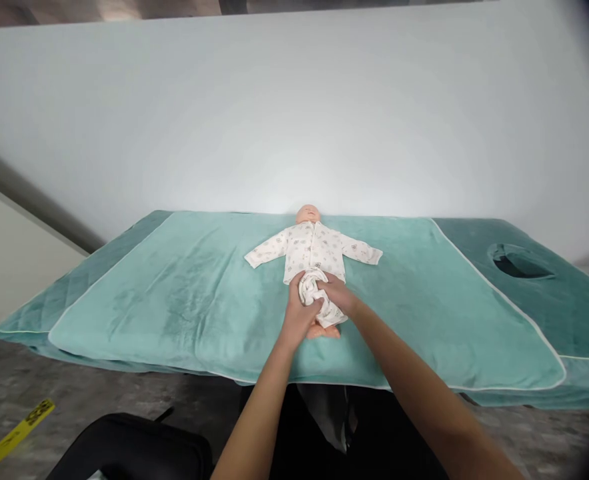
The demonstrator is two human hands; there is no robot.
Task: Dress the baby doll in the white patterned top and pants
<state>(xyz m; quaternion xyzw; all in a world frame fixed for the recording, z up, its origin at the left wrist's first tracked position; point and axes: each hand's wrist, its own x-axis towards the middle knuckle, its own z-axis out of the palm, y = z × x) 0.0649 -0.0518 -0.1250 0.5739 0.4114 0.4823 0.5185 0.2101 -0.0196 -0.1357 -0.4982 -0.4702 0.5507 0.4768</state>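
Note:
A baby doll (308, 213) lies on its back on the green bed, its head toward the wall. It wears a white printed baby shirt (314, 245) with the sleeves spread out to both sides. Below the shirt's hem, a bunched white printed baby garment (330, 313), perhaps pants, covers the doll's legs. The doll's feet (323, 331) stick out under it. My left hand (301, 310) grips the gathered cloth from the left, thumb on top. On the other side my right hand (338, 293) is closed on the same cloth.
The bed has a green plush cover (174, 293) with white piping. At its right end is a face hole (519, 263). A white wall (294, 107) rises behind. A black stool or chair (134, 447) stands at the lower left, near yellow floor tape (14, 437).

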